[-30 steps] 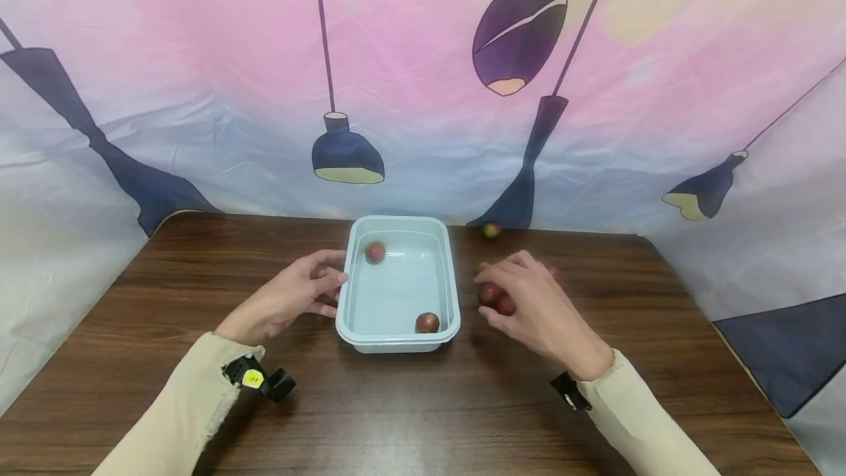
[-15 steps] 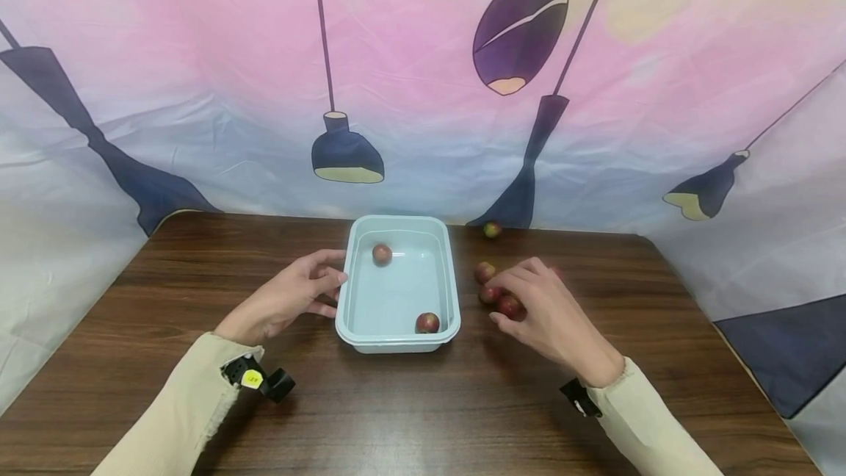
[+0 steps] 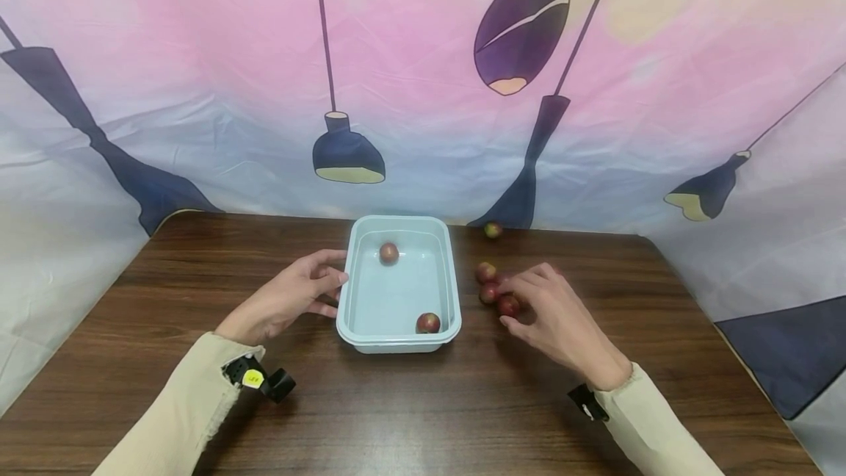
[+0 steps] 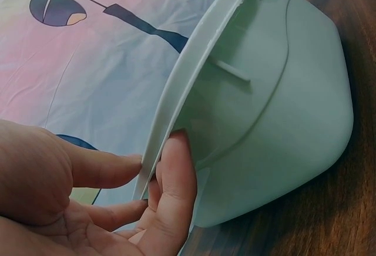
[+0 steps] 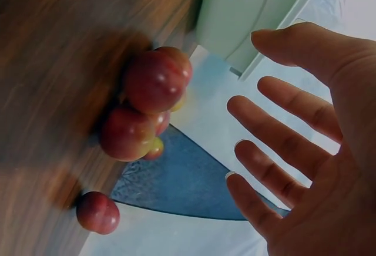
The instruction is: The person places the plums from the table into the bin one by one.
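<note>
In the head view a pale blue plastic tub (image 3: pixel 398 344) stands mid-table with one plum (image 3: pixel 388 253) near its far end and another plum (image 3: pixel 427 323) in the near right corner. My left hand (image 3: pixel 294 292) pinches the tub's left rim, thumb on the rim and fingers beneath it, as the left wrist view (image 4: pixel 170 191) confirms. Right of the tub, my right hand (image 3: pixel 551 314) hovers over a cluster of red plums (image 3: pixel 508 305). The right wrist view shows its fingers (image 5: pixel 276 127) spread loosely, apart from the plums and holding nothing.
A yellowish-green and red plum (image 3: pixel 493 230) lies at the table's back edge, by the printed cloth backdrop (image 3: pixel 423 94). Another plum (image 5: pixel 97 212) lies apart from the cluster in the right wrist view. Dark brown wood forms the tabletop (image 3: pixel 396 417).
The far plum inside the tub has rolled a little to the right. My right hand has drawn back rightward, uncovering plums of the cluster. My left hand stays on the rim.
</note>
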Available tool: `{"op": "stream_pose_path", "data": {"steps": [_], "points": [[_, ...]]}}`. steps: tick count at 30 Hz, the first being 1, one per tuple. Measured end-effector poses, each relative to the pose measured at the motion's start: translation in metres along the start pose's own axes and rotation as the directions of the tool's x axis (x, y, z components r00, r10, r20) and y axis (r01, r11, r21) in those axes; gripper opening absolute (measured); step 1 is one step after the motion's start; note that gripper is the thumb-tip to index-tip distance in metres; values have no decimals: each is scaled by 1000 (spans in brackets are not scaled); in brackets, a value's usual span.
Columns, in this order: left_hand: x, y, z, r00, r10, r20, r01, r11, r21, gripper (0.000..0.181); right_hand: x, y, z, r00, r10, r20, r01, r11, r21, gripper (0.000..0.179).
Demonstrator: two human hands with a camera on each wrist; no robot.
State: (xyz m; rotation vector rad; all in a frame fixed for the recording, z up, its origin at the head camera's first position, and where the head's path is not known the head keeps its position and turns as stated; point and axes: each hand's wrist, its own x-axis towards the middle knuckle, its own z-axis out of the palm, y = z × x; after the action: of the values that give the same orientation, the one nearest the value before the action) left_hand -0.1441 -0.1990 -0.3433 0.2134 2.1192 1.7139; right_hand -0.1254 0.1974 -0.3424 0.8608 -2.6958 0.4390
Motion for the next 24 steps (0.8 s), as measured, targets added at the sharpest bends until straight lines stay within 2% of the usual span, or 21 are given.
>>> {"op": "stream_pose_path", "data": {"steps": [8,24], "points": [[1,0,0,1000,-1,-5,1,1000,0,55,-4,8,5,1000,20,12,-19,999,-34,34],[1,1,1,1000,-7,-9,7,1000,2,55,-7,16,12,998,31,53,-27,998,-58,28]]}}
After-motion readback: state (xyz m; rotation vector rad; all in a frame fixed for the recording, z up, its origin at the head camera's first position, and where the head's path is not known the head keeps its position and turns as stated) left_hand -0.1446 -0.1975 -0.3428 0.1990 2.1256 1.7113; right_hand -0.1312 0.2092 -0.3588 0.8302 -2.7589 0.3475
